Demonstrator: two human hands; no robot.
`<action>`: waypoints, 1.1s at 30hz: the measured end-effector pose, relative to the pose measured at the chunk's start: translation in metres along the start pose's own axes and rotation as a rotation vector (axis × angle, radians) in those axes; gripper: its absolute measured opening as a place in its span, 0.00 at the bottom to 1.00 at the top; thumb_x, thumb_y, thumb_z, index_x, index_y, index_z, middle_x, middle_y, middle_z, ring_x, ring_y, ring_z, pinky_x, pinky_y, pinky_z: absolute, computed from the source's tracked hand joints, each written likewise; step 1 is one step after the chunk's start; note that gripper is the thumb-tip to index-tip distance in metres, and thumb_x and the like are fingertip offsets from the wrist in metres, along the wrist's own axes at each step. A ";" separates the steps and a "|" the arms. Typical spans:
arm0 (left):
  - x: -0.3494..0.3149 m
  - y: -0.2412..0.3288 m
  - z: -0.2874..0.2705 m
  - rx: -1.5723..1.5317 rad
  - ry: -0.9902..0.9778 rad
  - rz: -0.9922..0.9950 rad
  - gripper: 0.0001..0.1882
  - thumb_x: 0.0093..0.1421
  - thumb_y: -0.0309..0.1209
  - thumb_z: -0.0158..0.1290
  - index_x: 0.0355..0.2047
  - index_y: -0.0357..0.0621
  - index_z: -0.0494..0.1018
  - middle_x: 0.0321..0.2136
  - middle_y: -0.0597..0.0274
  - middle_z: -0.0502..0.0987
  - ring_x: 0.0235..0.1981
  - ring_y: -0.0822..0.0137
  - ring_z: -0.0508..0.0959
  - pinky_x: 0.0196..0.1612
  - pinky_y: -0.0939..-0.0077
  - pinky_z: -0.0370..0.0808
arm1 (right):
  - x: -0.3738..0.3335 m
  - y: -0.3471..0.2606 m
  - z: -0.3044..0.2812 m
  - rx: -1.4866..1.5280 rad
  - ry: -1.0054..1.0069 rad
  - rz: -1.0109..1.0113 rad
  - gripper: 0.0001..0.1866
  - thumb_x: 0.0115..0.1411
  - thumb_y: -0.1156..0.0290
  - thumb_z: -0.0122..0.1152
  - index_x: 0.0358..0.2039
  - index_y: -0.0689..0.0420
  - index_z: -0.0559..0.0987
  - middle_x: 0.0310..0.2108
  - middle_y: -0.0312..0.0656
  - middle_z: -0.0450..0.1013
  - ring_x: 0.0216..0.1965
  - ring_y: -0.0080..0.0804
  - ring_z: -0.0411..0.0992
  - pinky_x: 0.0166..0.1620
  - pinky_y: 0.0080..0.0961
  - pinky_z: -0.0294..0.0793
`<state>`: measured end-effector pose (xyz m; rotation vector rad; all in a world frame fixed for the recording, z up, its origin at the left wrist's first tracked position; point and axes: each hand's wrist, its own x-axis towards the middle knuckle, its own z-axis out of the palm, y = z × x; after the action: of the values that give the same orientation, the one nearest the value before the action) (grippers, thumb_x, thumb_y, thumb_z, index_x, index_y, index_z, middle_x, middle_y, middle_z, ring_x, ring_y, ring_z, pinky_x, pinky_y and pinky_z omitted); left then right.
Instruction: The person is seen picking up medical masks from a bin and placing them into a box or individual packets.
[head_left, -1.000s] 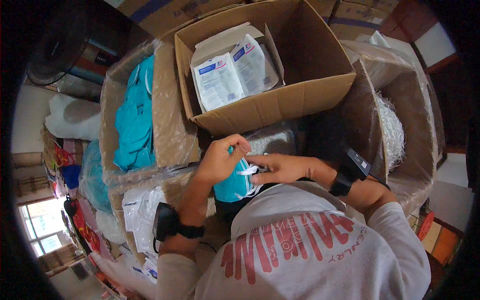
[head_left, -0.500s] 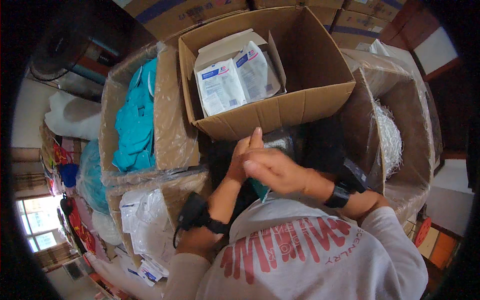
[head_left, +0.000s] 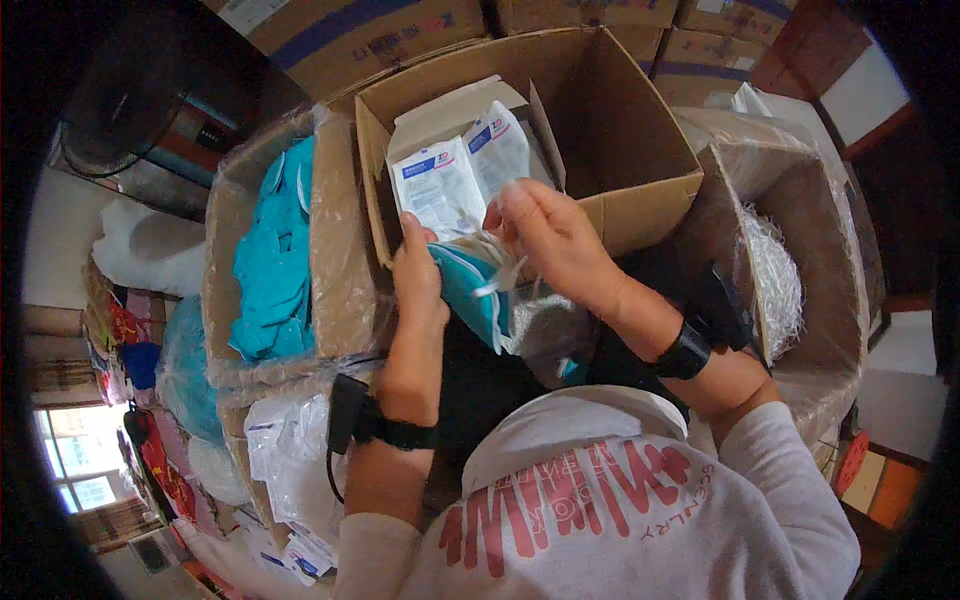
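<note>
My left hand grips a teal fabric piece with white edging by its upper end, in front of the large open carton. My right hand is pinched just above and right of the fabric. Thin, pale, blurred material shows below its fingertips, but I cannot make out its kind. A greyish, partly see-through item hangs under the right hand, beside the teal piece. Beyond my hands, white printed packets stand in a small white box within the open carton.
On the left, a lined carton holds teal fabric pieces. Nearer, another holds clear plastic bags. A lined carton on the right contains a white stringy bundle. Closed cartons are stacked behind, and a dark fan stands far left.
My hands were together with palms touching; now they are apart and higher. The left has moved left with the teal fabric piece, and the right is raised in a pinch.
</note>
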<state>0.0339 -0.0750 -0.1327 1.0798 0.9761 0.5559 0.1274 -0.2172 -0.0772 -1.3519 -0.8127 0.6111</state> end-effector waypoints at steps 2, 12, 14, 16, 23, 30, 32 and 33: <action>-0.005 -0.003 0.007 -0.041 0.007 -0.026 0.26 0.60 0.56 0.39 0.24 0.44 0.65 0.21 0.67 0.64 0.24 0.74 0.65 0.28 0.80 0.64 | -0.003 0.030 0.001 0.206 -0.066 0.085 0.19 0.65 0.57 0.36 0.33 0.58 0.72 0.30 0.32 0.66 0.31 0.18 0.62 0.36 0.20 0.65; -0.007 -0.006 0.008 -0.086 0.241 -0.089 0.29 0.58 0.58 0.39 0.28 0.40 0.67 0.25 0.63 0.67 0.27 0.71 0.68 0.32 0.76 0.67 | -0.057 0.027 -0.003 0.046 -0.313 0.413 0.15 0.63 0.63 0.46 0.42 0.61 0.71 0.34 0.33 0.70 0.36 0.18 0.64 0.39 0.19 0.66; -0.005 -0.012 0.007 -0.077 0.232 -0.116 0.30 0.58 0.58 0.39 0.32 0.38 0.68 0.26 0.63 0.68 0.29 0.71 0.69 0.33 0.76 0.68 | -0.064 0.031 -0.008 -0.016 -0.119 0.204 0.14 0.63 0.64 0.45 0.40 0.61 0.72 0.32 0.36 0.70 0.34 0.20 0.65 0.39 0.20 0.66; -0.010 -0.015 0.010 -0.042 0.195 -0.175 0.32 0.58 0.57 0.39 0.36 0.36 0.70 0.28 0.62 0.69 0.30 0.70 0.69 0.34 0.76 0.68 | -0.057 0.024 -0.014 -0.283 0.013 -0.177 0.12 0.63 0.67 0.43 0.36 0.62 0.72 0.27 0.42 0.68 0.30 0.28 0.66 0.36 0.23 0.66; 0.069 -0.059 0.008 -0.254 -0.208 -0.109 0.32 0.61 0.54 0.37 0.47 0.33 0.64 0.39 0.57 0.70 0.39 0.66 0.71 0.40 0.72 0.69 | -0.028 -0.035 0.049 -0.256 -0.398 -0.492 0.12 0.61 0.67 0.44 0.23 0.60 0.68 0.24 0.43 0.66 0.24 0.39 0.66 0.28 0.28 0.66; 0.117 0.016 -0.106 -0.499 0.151 0.056 0.30 0.62 0.55 0.30 0.49 0.43 0.64 0.47 0.56 0.68 0.46 0.54 0.68 0.50 0.56 0.65 | -0.042 -0.078 0.036 -0.391 -0.648 -0.698 0.14 0.57 0.63 0.46 0.18 0.55 0.71 0.18 0.41 0.68 0.20 0.37 0.69 0.24 0.30 0.69; 0.066 0.057 -0.070 -0.484 0.334 -0.011 0.32 0.61 0.56 0.28 0.52 0.43 0.61 0.52 0.55 0.65 0.50 0.53 0.65 0.53 0.54 0.62 | -0.049 -0.052 -0.041 -0.431 -0.247 -0.337 0.21 0.60 0.57 0.41 0.15 0.54 0.71 0.18 0.41 0.69 0.21 0.37 0.69 0.26 0.32 0.69; 0.060 0.065 -0.088 -0.485 0.410 0.060 0.34 0.60 0.58 0.28 0.52 0.41 0.60 0.52 0.54 0.64 0.51 0.52 0.65 0.54 0.53 0.61 | -0.059 -0.046 -0.075 -0.629 -0.046 -0.478 0.14 0.60 0.64 0.42 0.23 0.57 0.72 0.19 0.43 0.67 0.21 0.40 0.66 0.25 0.33 0.66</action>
<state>-0.0089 0.0395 -0.1085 0.5698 1.0872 1.0313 0.1489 -0.3150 -0.0427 -1.6215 -1.3852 -0.0041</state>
